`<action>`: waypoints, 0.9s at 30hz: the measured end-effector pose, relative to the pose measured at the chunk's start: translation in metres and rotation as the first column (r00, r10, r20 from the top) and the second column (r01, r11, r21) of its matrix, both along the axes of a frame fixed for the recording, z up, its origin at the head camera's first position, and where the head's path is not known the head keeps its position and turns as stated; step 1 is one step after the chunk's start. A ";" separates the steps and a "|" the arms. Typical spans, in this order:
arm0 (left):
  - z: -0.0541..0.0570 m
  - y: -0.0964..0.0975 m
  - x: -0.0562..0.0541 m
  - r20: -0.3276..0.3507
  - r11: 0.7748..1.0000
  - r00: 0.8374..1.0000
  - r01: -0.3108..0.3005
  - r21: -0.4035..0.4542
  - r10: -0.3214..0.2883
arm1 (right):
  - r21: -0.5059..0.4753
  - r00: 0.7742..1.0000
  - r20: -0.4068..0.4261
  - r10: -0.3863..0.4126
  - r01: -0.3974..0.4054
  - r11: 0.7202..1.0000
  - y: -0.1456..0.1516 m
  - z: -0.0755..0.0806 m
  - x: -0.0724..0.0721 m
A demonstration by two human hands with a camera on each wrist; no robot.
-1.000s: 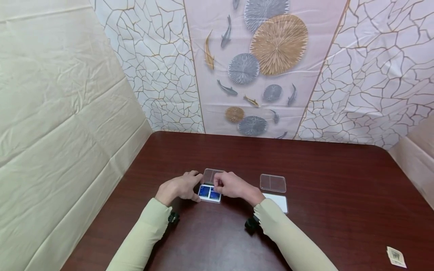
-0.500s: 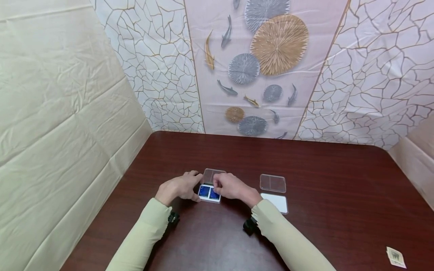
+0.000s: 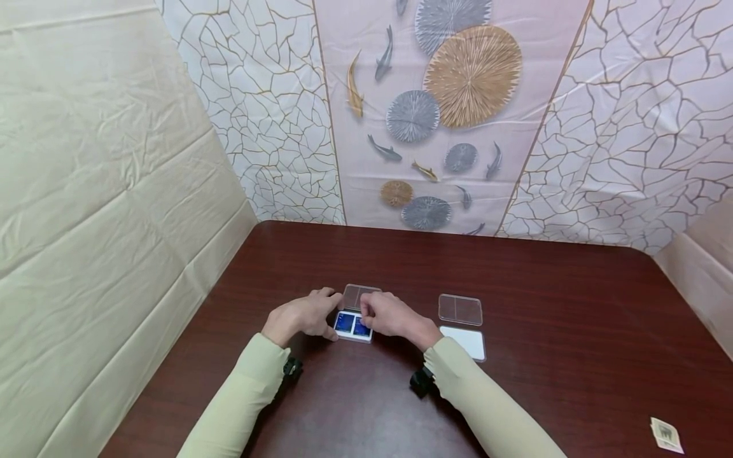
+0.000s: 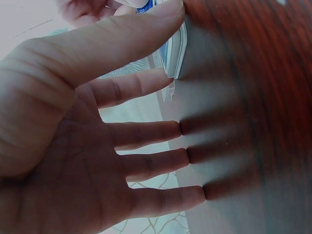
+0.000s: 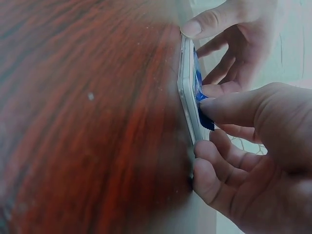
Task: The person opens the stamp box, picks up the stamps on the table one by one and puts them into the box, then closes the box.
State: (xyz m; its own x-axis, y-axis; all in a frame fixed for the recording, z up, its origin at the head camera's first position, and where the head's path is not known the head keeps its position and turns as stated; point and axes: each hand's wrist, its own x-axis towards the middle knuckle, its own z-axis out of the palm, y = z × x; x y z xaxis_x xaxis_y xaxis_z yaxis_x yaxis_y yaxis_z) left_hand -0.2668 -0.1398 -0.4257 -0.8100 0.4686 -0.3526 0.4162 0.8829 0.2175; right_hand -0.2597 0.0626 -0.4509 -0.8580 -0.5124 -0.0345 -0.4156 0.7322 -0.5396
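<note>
A flat clear case [image 3: 354, 338] with a white insert lies on the table, bearing two dark blue stamp-like pieces side by side: the left piece [image 3: 344, 322] and the right piece [image 3: 360, 329]. My right hand [image 3: 395, 315] pinches the right piece at its right edge, which bends up off the insert in the right wrist view. The thumb [image 5: 229, 107] covers part of it. At the case's left side rests my left hand [image 3: 306, 317]; its thumb touches the near edge and its index finger the far corner. Its other fingers [image 4: 156, 163] are straight, tips on the table.
A clear divided lid [image 3: 355, 295] lies just behind the case, partly hidden by the right hand. Farther right are a second clear lid [image 3: 460, 310] and a white-lined case [image 3: 471, 343]. A small printed paper piece [image 3: 667, 435] lies at the lower right.
My right hand has shifted slightly left, and the right blue piece now sits lower over the white insert. The left hand has stayed in place.
</note>
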 end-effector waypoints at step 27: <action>0.003 0.000 0.001 0.014 1.000 1.000 -0.026 -0.002 0.026 | 0.064 0.998 -0.055 0.020 -0.017 0.998 0.011 0.013 0.012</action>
